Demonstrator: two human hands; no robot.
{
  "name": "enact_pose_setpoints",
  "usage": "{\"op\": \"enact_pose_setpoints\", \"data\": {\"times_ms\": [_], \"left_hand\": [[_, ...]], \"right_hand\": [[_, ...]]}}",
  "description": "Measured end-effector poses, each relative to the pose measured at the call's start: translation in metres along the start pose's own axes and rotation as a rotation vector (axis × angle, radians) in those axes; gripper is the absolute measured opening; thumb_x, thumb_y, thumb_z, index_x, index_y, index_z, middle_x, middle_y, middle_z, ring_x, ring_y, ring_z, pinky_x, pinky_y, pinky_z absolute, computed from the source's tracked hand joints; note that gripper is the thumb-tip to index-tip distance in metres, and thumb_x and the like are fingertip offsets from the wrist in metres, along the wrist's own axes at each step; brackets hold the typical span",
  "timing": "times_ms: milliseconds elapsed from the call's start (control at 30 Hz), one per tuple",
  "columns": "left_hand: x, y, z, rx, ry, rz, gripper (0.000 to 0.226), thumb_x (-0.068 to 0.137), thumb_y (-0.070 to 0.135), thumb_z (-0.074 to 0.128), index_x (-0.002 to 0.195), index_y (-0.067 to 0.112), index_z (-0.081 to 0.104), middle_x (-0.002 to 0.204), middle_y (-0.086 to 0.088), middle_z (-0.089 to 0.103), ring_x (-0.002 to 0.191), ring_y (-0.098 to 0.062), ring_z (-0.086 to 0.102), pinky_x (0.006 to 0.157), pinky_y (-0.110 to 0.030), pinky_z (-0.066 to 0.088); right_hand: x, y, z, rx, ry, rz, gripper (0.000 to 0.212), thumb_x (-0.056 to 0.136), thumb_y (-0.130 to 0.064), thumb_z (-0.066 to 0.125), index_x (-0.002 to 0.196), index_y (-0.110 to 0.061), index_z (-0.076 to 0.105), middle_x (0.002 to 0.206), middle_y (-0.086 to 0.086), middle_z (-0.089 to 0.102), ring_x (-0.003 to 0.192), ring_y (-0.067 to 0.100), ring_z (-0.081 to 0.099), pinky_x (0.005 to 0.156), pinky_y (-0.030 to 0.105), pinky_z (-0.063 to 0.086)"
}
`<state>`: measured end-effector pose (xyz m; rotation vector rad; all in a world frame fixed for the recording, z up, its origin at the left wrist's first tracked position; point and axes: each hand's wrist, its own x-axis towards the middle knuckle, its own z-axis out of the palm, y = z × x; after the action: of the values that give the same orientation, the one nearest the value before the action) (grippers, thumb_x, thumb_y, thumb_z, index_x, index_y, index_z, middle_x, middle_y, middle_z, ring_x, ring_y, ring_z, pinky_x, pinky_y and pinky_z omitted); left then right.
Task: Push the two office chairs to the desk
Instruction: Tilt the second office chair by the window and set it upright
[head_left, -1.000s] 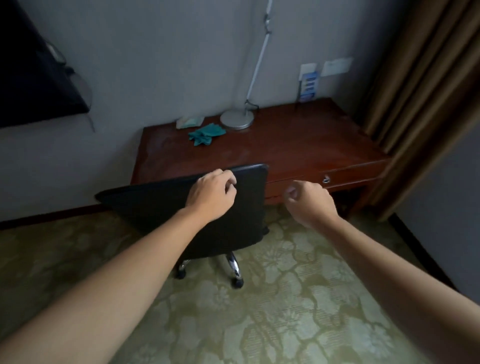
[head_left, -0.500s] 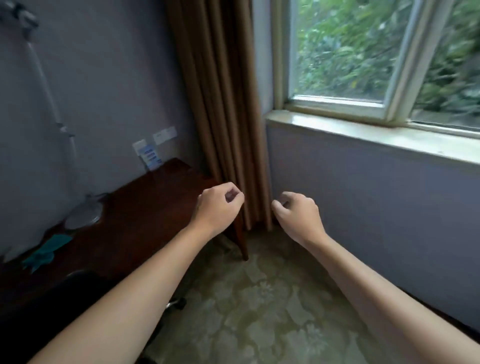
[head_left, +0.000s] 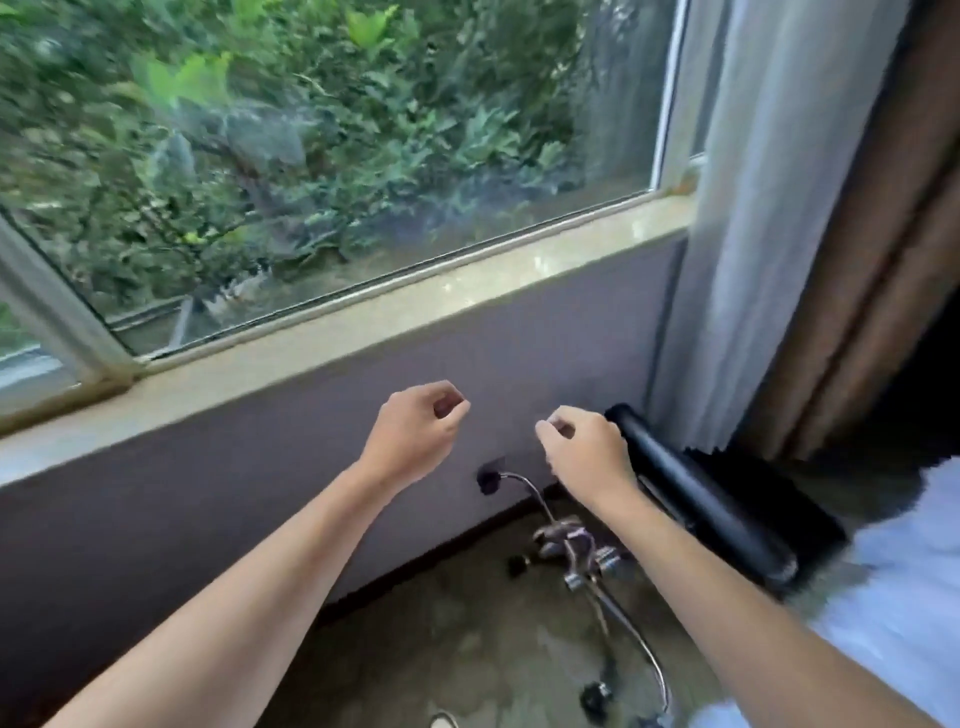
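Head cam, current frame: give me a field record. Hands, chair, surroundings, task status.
left hand: raised, fingers loosely curled, empty
right hand: raised, loosely curled, empty, just left of the chair back
office chair: black, lower right by the curtain, chrome base showing
surroundings: window with sill, grey wall below, curtain at right
desk: not in view
task status: neither hand on this chair yet

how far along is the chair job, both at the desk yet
Not both. A second ago the left hand was on a black chair already at the desk; that one looks done. The view has since swung to the window wall, and no desk shows now. The second office chair stands by the curtain, its chrome base on the carpet. The right hand hovers loosely curled beside its backrest; neither hand grips anything. Left: push this chair to the desk.
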<state>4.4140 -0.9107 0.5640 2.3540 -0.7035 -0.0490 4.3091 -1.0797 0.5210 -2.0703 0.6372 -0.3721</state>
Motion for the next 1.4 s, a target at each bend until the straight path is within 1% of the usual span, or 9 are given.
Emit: {"op": "enact_pose_setpoints", "data": {"times_ms": [133, 300, 533, 633, 700, 900, 1067, 1200, 1400], "left_hand": [[0.094, 0.061, 0.098, 0.011, -0.230, 0.190, 0.024, 0.086, 0.031, 0.056, 0.075, 0.011, 0.059, 0.066, 0.000, 0.063, 0.069, -0.022, 0.059, 0.067, -0.035, 0.048], [0.201, 0.091, 0.227, 0.076, -0.486, 0.300, 0.019, 0.084, 0.032, 0.056, 0.074, 0.015, 0.059, 0.071, 0.003, 0.066, 0.076, -0.025, 0.061, 0.070, -0.034, 0.049], [0.233, 0.032, 0.387, 0.212, -0.928, 0.180, 0.014, 0.083, 0.034, 0.054, 0.091, 0.027, 0.063, 0.090, 0.008, 0.066, 0.092, -0.019, 0.062, 0.072, -0.028, 0.041], [0.232, -0.004, 0.433, 0.319, -1.042, 0.109, 0.031, 0.084, 0.038, 0.054, 0.111, 0.023, 0.060, 0.113, -0.003, 0.061, 0.107, -0.025, 0.056, 0.087, -0.032, 0.044], [0.227, -0.029, 0.458, 0.407, -1.104, 0.051, 0.041, 0.084, 0.042, 0.055, 0.120, 0.022, 0.054, 0.123, -0.007, 0.054, 0.117, -0.027, 0.049, 0.095, -0.037, 0.042], [0.185, -0.100, 0.493, 0.698, -1.191, -0.128, 0.071, 0.079, 0.061, 0.054, 0.134, 0.020, 0.036, 0.133, -0.010, 0.044, 0.126, -0.031, 0.039, 0.098, -0.045, 0.040], [0.129, -0.133, 0.509, 0.692, -1.147, -0.278, 0.053, 0.082, 0.038, 0.059, 0.124, 0.021, 0.032, 0.116, -0.009, 0.054, 0.105, -0.032, 0.057, 0.074, -0.037, 0.040], [0.118, -0.145, 0.510, 0.671, -0.889, -0.190, 0.038, 0.074, 0.021, 0.058, 0.106, 0.021, 0.038, 0.084, -0.003, 0.060, 0.071, -0.029, 0.053, 0.062, -0.034, 0.038], [0.111, -0.146, 0.517, 0.695, -0.785, -0.145, 0.043, 0.067, 0.024, 0.058, 0.107, 0.022, 0.043, 0.058, 0.007, 0.043, 0.055, -0.024, 0.044, 0.056, -0.032, 0.035]], "right_hand": [[0.056, 0.073, -0.063, 0.002, 0.212, 0.208, 0.026, 0.083, -0.033, 0.055, 0.061, -0.021, 0.056, 0.061, 0.001, 0.064, 0.072, 0.028, 0.062, 0.066, 0.035, 0.047], [0.123, 0.161, -0.095, 0.016, 0.403, 0.512, 0.021, 0.083, -0.031, 0.053, 0.063, -0.024, 0.055, 0.062, -0.004, 0.058, 0.069, 0.026, 0.055, 0.058, 0.033, 0.042], [0.178, 0.284, -0.070, -0.005, 0.216, 0.876, 0.016, 0.088, -0.028, 0.045, 0.086, -0.026, 0.061, 0.088, 0.002, 0.067, 0.086, 0.033, 0.059, 0.072, 0.039, 0.047], [0.196, 0.323, -0.056, 0.057, 0.194, 0.987, 0.018, 0.088, -0.027, 0.048, 0.092, -0.016, 0.063, 0.088, 0.008, 0.068, 0.088, 0.034, 0.063, 0.080, 0.048, 0.054], [0.207, 0.351, -0.043, -0.061, 0.162, 1.003, 0.019, 0.089, -0.028, 0.047, 0.101, -0.020, 0.060, 0.096, 0.003, 0.066, 0.093, 0.030, 0.060, 0.076, 0.041, 0.051], [0.228, 0.426, -0.011, -0.528, -0.008, 0.825, 0.068, 0.087, -0.034, 0.059, 0.146, -0.021, 0.026, 0.147, 0.015, 0.033, 0.138, 0.035, 0.025, 0.103, 0.048, 0.034], [0.227, 0.492, 0.007, -0.725, -0.227, 0.846, 0.099, 0.086, -0.036, 0.065, 0.154, -0.023, -0.004, 0.161, 0.020, 0.005, 0.149, 0.038, -0.003, 0.116, 0.059, 0.014], [0.221, 0.524, 0.011, -0.785, -0.244, 0.810, 0.112, 0.079, -0.028, 0.074, 0.153, -0.026, -0.010, 0.160, 0.020, 0.010, 0.148, 0.038, 0.003, 0.114, 0.063, 0.016], [0.218, 0.556, 0.026, -0.906, -0.006, 0.707, 0.107, 0.062, -0.022, 0.080, 0.147, -0.029, 0.016, 0.129, 0.017, 0.046, 0.124, 0.037, 0.041, 0.098, 0.068, 0.033]]}}
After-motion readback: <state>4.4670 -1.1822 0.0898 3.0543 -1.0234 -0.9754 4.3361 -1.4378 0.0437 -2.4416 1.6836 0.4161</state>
